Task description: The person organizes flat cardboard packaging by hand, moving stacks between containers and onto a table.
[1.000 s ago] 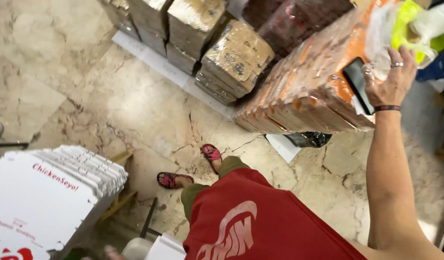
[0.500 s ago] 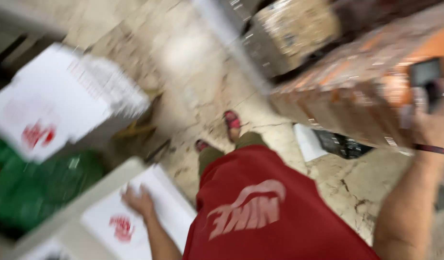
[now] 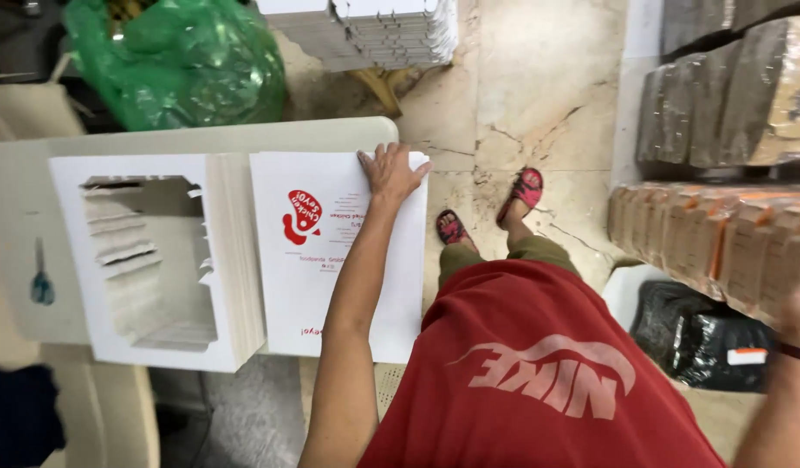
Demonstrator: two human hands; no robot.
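Left hand: fingers spread flat, pressing the far corner of the top printed sheet, gripping nothing.
Printed sheets: white flat stack with a red logo, at frame centre on the pale table.
Cut-out stack: white, just left of the sheets, touching them.
Right hand: at the right edge, mostly out of frame; grip cannot be told.
Green bag: upper left, on the floor.
Wrapped bundles: right side.

left hand | flat on white printed sheet stack
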